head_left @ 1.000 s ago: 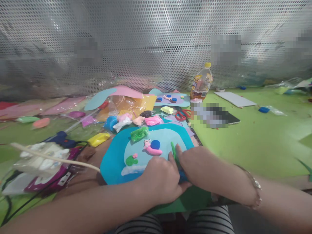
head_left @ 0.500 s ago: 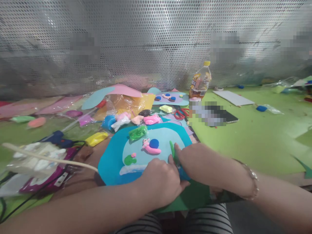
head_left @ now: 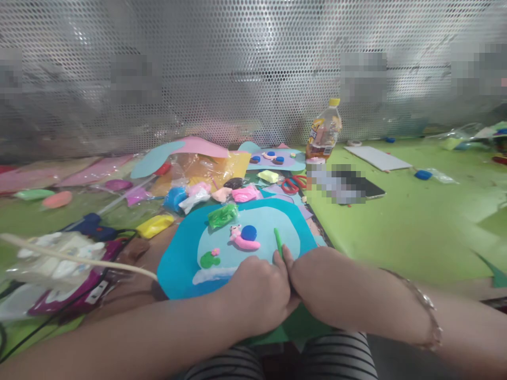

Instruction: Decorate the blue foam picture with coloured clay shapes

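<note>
A thin green clay strip (head_left: 278,240) stands upright on the right side of the light-blue paper shape (head_left: 229,253), which lies on a darker blue sheet (head_left: 178,258). My left hand (head_left: 261,293) is closed, its fingertips at the strip's lower end. Beside it my right hand (head_left: 328,285) is curled, with its index fingertip on the same end. Further left is a pink clay snail (head_left: 246,244) with a blue shell. A green clay pad (head_left: 208,259) with a pink flower and a white clay band (head_left: 214,275) lie lower left. The strip's bottom is hidden by my fingers.
A green clay packet (head_left: 223,216) rests on the sheet's upper edge. Behind are several clay packets, red scissors (head_left: 293,184), a bottle (head_left: 325,132) and a phone (head_left: 374,186). A pale cable (head_left: 79,257) crosses at left. A perforated metal panel (head_left: 253,68) stands behind.
My right index finger has slid down the green strip toward its lower end, uncovering more of it. My right wrist has moved slightly right and down; the left hand stays nearly in place.
</note>
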`<state>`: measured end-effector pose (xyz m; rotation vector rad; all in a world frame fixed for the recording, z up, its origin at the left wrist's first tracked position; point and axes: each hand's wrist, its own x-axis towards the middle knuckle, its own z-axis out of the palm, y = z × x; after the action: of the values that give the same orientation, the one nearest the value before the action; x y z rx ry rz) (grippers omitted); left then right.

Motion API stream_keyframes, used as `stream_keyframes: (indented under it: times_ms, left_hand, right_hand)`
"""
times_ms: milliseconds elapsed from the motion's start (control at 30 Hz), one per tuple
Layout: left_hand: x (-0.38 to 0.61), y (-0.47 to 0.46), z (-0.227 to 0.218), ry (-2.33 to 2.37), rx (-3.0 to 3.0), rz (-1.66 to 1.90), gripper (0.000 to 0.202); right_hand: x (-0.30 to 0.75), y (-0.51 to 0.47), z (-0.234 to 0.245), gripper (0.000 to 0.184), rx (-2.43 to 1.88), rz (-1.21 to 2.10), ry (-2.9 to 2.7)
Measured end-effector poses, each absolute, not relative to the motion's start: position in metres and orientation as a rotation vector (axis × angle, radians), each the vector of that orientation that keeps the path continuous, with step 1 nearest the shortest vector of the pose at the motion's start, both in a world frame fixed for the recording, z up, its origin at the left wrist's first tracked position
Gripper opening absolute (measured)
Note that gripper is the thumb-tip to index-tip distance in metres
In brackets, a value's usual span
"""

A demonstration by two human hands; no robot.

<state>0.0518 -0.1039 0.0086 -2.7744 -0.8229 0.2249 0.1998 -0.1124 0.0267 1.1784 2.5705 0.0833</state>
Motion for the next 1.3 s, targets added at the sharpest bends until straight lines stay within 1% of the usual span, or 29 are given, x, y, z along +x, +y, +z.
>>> stream_keyframes:
  times_ms: [67,167,200,300,433,600,733,933,1067,1133,1300]
  left_hand:
    - [0.052,-0.105,0.009,-0.846,-2.787,0.220,0.059]
    - [0.053,-0.109,0.010,-0.929,-2.769,0.217,0.060]
    - [0.053,-0.109,0.011,-0.963,-2.759,0.223,0.061]
    - [0.054,-0.110,0.012,-1.032,-2.754,0.247,0.064]
    - [0.054,-0.107,0.013,-0.970,-2.817,0.235,0.065]
    - [0.054,-0.107,0.012,-1.146,-2.789,0.221,0.070]
    - [0.055,-0.108,0.012,-1.133,-2.789,0.225,0.072]
    - [0.055,-0.108,0.012,-1.126,-2.799,0.221,0.072]
    - [0.054,-0.111,0.009,-1.164,-2.733,0.196,0.070]
    - [0.052,-0.113,0.007,-1.138,-2.693,0.107,0.067]
    - [0.049,-0.113,0.002,-0.783,-2.690,-0.213,0.036]
  right_hand:
    - [0.199,-0.112,0.029,0.011,1.141,0.098,2.557]
    - [0.200,-0.114,0.037,0.027,1.118,0.134,2.529]
    - [0.200,-0.115,0.040,0.029,1.124,0.143,2.524]
    - [0.202,-0.116,0.044,0.024,1.120,0.141,2.545]
    - [0.204,-0.115,0.040,0.021,1.089,0.203,2.586]
    - [0.213,-0.108,0.031,0.036,1.093,0.424,2.712]
    - [0.214,-0.106,0.031,0.045,1.064,0.400,2.743]
    - [0.212,-0.106,0.030,0.041,1.095,0.347,2.734]
    - [0.214,-0.104,0.027,0.050,1.078,0.365,2.710]
    - [0.214,-0.104,0.029,0.054,1.079,0.371,2.704]
    - [0.207,-0.108,0.038,0.057,1.125,0.250,2.616]
